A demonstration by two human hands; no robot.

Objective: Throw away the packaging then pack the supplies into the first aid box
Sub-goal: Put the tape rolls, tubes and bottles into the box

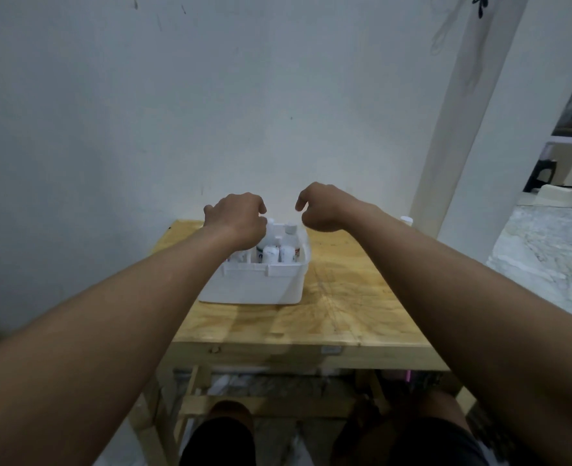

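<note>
While both hands hovered over the white box [254, 280] on the table [345, 297], packing looked nearly finished: bottles [279, 252] stood inside, left hand [236, 218] and right hand [321, 208] curled loosely, gripping nothing. Closing probably came next.

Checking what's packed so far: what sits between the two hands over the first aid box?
In the head view, white-capped bottles stand upright in the first aid box, showing between the left hand and right hand.

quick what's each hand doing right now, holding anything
Left hand: curled over the first aid box, fingers down among the bottles; a grip cannot be told.
Right hand: loosely curled, holding nothing.
</note>
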